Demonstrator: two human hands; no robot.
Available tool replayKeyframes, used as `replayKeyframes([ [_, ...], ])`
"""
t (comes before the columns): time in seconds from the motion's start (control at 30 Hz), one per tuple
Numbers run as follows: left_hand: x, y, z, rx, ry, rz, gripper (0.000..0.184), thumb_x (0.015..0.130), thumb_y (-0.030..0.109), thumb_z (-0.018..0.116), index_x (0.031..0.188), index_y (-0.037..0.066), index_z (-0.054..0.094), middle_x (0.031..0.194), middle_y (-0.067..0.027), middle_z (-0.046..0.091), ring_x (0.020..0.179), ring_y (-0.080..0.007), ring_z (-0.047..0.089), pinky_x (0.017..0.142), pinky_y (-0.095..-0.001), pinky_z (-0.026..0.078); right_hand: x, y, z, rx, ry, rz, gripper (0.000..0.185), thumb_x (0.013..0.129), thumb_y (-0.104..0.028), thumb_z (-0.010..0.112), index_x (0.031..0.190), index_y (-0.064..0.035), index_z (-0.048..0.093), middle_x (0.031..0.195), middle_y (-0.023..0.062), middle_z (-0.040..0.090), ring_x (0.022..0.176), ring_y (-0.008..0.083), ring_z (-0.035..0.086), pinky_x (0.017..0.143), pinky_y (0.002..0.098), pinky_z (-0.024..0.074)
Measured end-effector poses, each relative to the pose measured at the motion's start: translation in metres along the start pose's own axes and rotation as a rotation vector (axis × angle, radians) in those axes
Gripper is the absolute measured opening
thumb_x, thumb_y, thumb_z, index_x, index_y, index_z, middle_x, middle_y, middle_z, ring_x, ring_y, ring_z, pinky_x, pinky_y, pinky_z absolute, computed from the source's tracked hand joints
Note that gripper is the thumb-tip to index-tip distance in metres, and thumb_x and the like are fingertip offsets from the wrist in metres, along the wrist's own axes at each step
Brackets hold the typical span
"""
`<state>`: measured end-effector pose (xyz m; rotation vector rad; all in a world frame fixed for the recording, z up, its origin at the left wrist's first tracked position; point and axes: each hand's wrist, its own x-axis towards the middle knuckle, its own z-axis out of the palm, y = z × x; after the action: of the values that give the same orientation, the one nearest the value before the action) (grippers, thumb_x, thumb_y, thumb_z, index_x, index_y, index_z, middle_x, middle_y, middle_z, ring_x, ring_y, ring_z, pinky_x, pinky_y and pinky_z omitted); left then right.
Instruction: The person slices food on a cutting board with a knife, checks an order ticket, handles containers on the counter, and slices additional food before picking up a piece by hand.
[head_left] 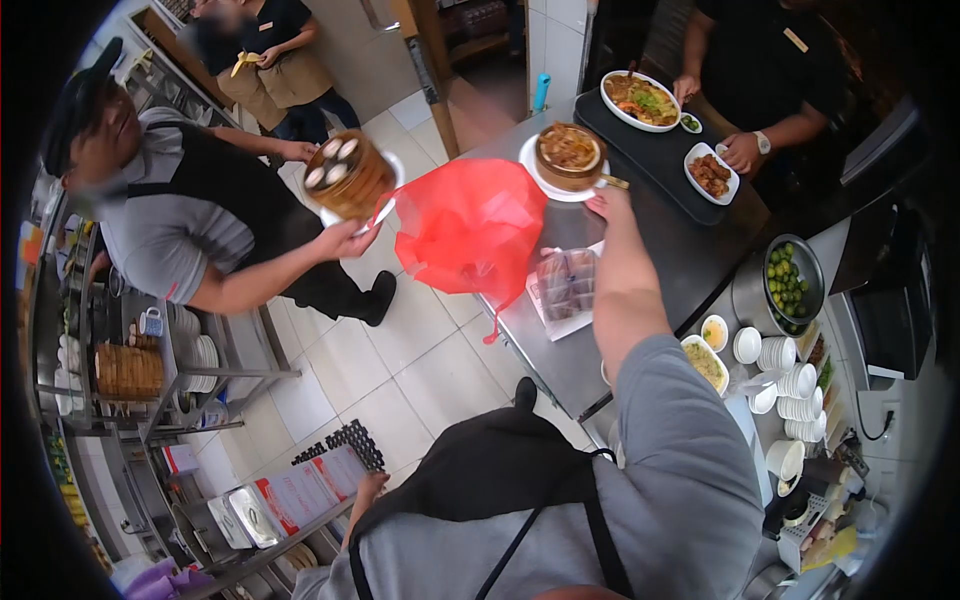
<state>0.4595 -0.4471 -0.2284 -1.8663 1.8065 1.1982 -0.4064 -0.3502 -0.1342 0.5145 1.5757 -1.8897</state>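
Note:
My right hand (611, 204) reaches out over the steel counter and grips the near right rim of a white plate (537, 183). On that plate stands a round bamboo steamer (570, 157) holding brown, saucy food. A small gold-coloured strip (616, 182) shows beside my fingers. Nearer to me, a clear plastic pack of brown pieces (567, 284) lies on the counter, below my forearm. A red plastic bag (468, 225) stands puffed up at the counter's left edge. My left hand (371, 486) hangs low beside a steel shelf with boxes; its fingers are mostly hidden.
A co-worker at left carries a plate with a bamboo steamer (350, 175) of white buns. Across the counter, another person touches dishes on a black tray (640, 150). To the right are a pot of green citrus (786, 285) and stacked white bowls (797, 380). Cartons (305, 490) sit lower left.

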Motion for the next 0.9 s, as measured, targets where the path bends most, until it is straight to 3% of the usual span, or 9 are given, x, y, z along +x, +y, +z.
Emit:
replayKeyframes([
  [0.2, 0.046, 0.027, -0.011, -0.019, -0.09, 0.162, 0.027, 0.077, 0.026, 0.072, 0.092, 0.004, 0.07, 0.076, -0.0072, 0.069, 0.057, -0.0144, 0.063, 0.054, -0.0301, 0.051, -0.038, -0.01, -0.088, -0.032, 0.146, 0.072, 0.024, 0.085, 0.0, 0.06, 0.109, 0.0015, 0.055, 0.098, 0.0187, 0.065, 0.085, 0.0282, 0.067, 0.073, 0.0399, 0.0583],
  [0.37, 0.073, 0.059, -0.022, 0.087, -0.158, 0.217, 0.026, 0.078, 0.026, 0.072, 0.092, 0.005, 0.07, 0.076, -0.008, 0.069, 0.056, -0.0139, 0.063, 0.05, -0.0285, 0.05, -0.055, -0.002, -0.153, -0.068, 0.278, 0.0, 0.022, 0.084, 0.005, 0.057, 0.106, 0.001, 0.058, 0.097, 0.0185, 0.065, 0.083, 0.0274, 0.068, 0.07, 0.0385, 0.0587],
  [0.43, 0.093, 0.048, -0.021, 0.287, -0.135, 0.697, 0.024, 0.078, 0.025, 0.072, 0.092, 0.006, 0.07, 0.075, -0.008, 0.069, 0.056, -0.0143, 0.063, 0.048, -0.0288, 0.05, -0.056, 0.004, -0.176, -0.143, 0.268, -0.049, 0.025, 0.083, 0.002, 0.059, 0.108, -0.0007, 0.059, 0.095, 0.0147, 0.066, 0.078, 0.0252, 0.068, 0.065, 0.0369, 0.0591],
  [0.5, 0.076, 0.078, -0.019, 0.233, -0.152, 0.324, 0.021, 0.078, 0.021, 0.072, 0.091, 0.005, 0.07, 0.073, -0.0069, 0.068, 0.055, -0.0151, 0.062, 0.046, -0.0305, 0.049, -0.056, 0.011, -0.187, -0.102, 0.344, -0.201, 0.022, 0.082, -0.003, 0.061, 0.104, -0.0039, 0.062, 0.091, 0.0107, 0.066, 0.075, 0.0228, 0.067, 0.061, 0.0349, 0.0591],
  [0.57, 0.072, 0.097, -0.025, 0.248, -0.234, 0.332, 0.019, 0.078, 0.017, 0.072, 0.09, 0.004, 0.069, 0.074, -0.0069, 0.067, 0.057, -0.0158, 0.061, 0.047, -0.0315, 0.048, -0.122, 0.0, -0.19, -0.329, 0.273, -0.393, 0.016, 0.077, -0.017, 0.067, 0.09, -0.0067, 0.069, 0.085, 0.0104, 0.068, 0.073, 0.0167, 0.067, 0.057, 0.03, 0.0559],
  [0.67, 0.105, 0.101, -0.02, 0.416, -0.304, 0.479, 0.019, 0.078, 0.019, 0.071, 0.09, 0.004, 0.07, 0.076, -0.0071, 0.068, 0.06, -0.0166, 0.061, 0.05, -0.0318, 0.048, -0.195, -0.015, -0.208, -0.735, 0.316, -0.476, 0.019, 0.079, -0.024, 0.062, 0.086, -0.0074, 0.07, 0.079, 0.0107, 0.069, 0.06, 0.0185, 0.066, 0.059, 0.0314, 0.0542],
  [0.7, 0.115, 0.108, -0.017, 0.472, -0.327, 0.521, 0.019, 0.078, 0.02, 0.071, 0.09, 0.005, 0.07, 0.077, -0.0072, 0.068, 0.061, -0.0169, 0.062, 0.052, -0.0319, 0.048, -0.206, -0.026, -0.219, -1.093, 0.285, -0.478, 0.014, 0.081, -0.019, 0.063, 0.08, -0.0063, 0.069, 0.072, 0.0101, 0.068, 0.058, 0.0169, 0.065, 0.055, 0.0294, 0.0533],
  [0.77, 0.132, 0.12, -0.012, 0.572, -0.359, 0.574, 0.02, 0.077, 0.021, 0.071, 0.09, 0.005, 0.07, 0.078, -0.0074, 0.068, 0.064, -0.0174, 0.062, 0.054, -0.0321, 0.049, -0.269, -0.02, -0.245, -0.468, 0.251, -0.471, 0.011, 0.081, -0.017, 0.067, 0.079, -0.006, 0.07, 0.068, 0.0079, 0.067, 0.059, 0.0152, 0.065, 0.052, 0.028, 0.0525],
  [0.9, 0.145, 0.163, 0.009, 0.712, -0.393, 0.669, 0.02, 0.077, 0.023, 0.07, 0.089, 0.007, 0.07, 0.081, -0.0078, 0.068, 0.068, -0.0185, 0.063, 0.058, -0.0325, 0.049, -0.374, -0.004, -0.338, -0.596, 0.406, -0.584, 0.018, 0.077, -0.022, 0.07, 0.08, -0.004, 0.07, 0.066, 0.0058, 0.066, 0.054, 0.0121, 0.062, 0.05, 0.0271, 0.0514],
])
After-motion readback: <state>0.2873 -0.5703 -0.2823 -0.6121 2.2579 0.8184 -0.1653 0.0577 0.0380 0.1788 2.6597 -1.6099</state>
